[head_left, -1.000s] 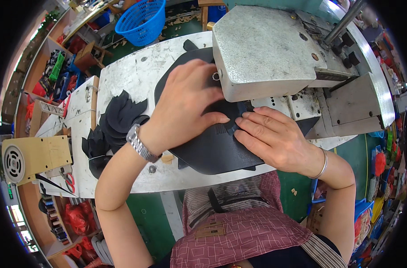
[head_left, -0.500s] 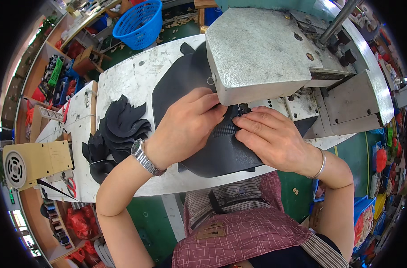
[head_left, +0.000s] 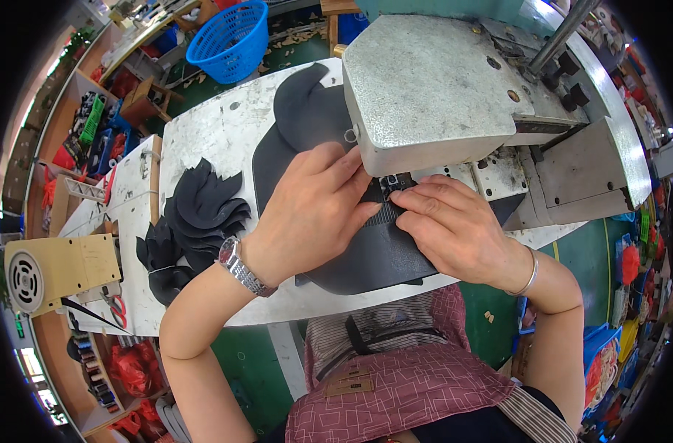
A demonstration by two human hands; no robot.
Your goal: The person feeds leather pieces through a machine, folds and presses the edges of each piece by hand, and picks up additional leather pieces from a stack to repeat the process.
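Note:
Under the head of a sewing machine [head_left: 428, 88] lies a black curved piece [head_left: 307, 103] of sheet material, on top of a larger smooth black plate [head_left: 351, 262]. My left hand [head_left: 310, 203] grips the curved piece at the left of the presser foot [head_left: 392, 182]. Its thumb points toward the foot, and the fingertips are partly hidden by the machine head. From the right, my right hand [head_left: 458, 229] has its fingers pressed together on the black material just beside the foot. What lies beneath those fingertips is hidden.
Left of my hands, a pile of black curved pieces [head_left: 203, 207] lies on the white worktable [head_left: 218, 111]. A beige machine part [head_left: 63, 273] and red-handled scissors [head_left: 117, 306] are at the far left. Beyond the table stands a blue basket [head_left: 229, 44].
The far end of the curved piece has swung out to the left from behind the machine head. My left thumb and fingers have spread slightly; my right fingertips have shifted a little rightward.

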